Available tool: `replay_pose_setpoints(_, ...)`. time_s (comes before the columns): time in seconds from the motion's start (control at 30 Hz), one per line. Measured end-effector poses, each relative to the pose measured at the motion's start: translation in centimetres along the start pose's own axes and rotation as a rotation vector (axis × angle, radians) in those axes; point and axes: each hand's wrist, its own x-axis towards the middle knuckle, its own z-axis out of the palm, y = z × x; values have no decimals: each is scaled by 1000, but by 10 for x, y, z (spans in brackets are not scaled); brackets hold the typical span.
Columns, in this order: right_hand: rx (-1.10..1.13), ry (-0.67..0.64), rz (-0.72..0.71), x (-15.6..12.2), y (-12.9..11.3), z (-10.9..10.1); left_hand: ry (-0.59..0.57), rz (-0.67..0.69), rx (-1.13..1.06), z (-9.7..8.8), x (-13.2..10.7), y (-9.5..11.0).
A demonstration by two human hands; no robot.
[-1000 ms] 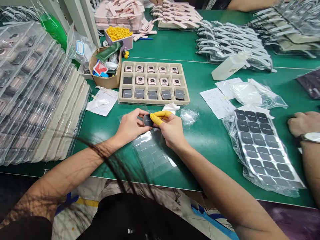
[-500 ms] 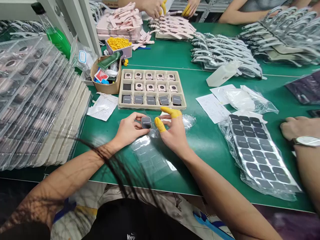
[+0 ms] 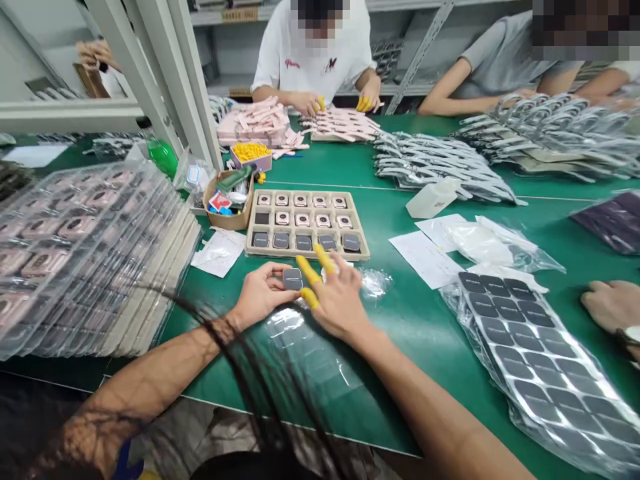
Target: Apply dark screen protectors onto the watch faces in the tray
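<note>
My left hand (image 3: 260, 293) grips a small square watch body (image 3: 293, 279) by its side, its dark printed face turned up. Close on its right is my right hand (image 3: 337, 303), with yellow finger cots and the fingers stretched apart. Its thumb tip comes near the watch's edge; I cannot tell whether they touch. Beneath both hands lies a clear plastic sheet (image 3: 315, 353) with square outlines. Just beyond them is a beige compartment tray (image 3: 310, 253). Pink-framed watches fill most of its two back rows; dark-faced ones sit in the front row.
Stacked trays (image 3: 145, 293) rise on the left. A cardboard box (image 3: 235, 219) of odds and ends stands behind paper. On the right are a white bottle (image 3: 433, 199), papers (image 3: 425, 252) and a sheet of dark square stickers (image 3: 540, 360). A co-worker's hand (image 3: 613, 305) rests beyond.
The view has tilted up, showing people across the table. My right hand has spread its fingers and moved over closer to the watch, which my left hand still holds.
</note>
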Motion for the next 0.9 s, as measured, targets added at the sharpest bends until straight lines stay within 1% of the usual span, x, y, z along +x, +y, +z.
replay_pose_setpoints(0.07,10,161,147,5,1,1,42,34,96,-9,2,9)
replay_pose_setpoints(0.1,29,212,175,8,0,1,68,73,201,-15,6,16)
replay_pose_setpoints(0.13,52,229,162,9,-1,1,98,123,349,-22,13,25)
replay_pose_setpoints(0.17,75,214,121,11,-3,2,127,168,535,-29,22,36)
replay_pose_setpoints(0.23,104,134,18,12,-7,3,190,211,928,-41,49,60)
replay_pose_setpoints(0.27,111,98,-14,12,-9,4,216,174,1096,-46,65,71)
replay_pose_setpoints(0.3,116,77,-24,12,-10,5,229,131,1172,-49,81,82)
replay_pose_setpoints(0.4,128,68,10,11,-8,9,224,27,1310,-51,121,102)
replay_pose_setpoints(0.47,135,70,8,10,-4,10,207,-45,1400,-47,136,109)
replay_pose_setpoints(0.53,135,63,-15,9,-2,11,192,-118,1484,-42,142,112)
replay_pose_setpoints(0.63,129,35,-26,10,-1,10,176,-187,1582,-37,140,115)
replay_pose_setpoints(0.8,156,-19,-4,12,-2,5,155,-209,1688,-36,134,118)
replay_pose_setpoints(0.9,166,-48,-16,13,-2,4,163,-199,1718,-30,135,119)
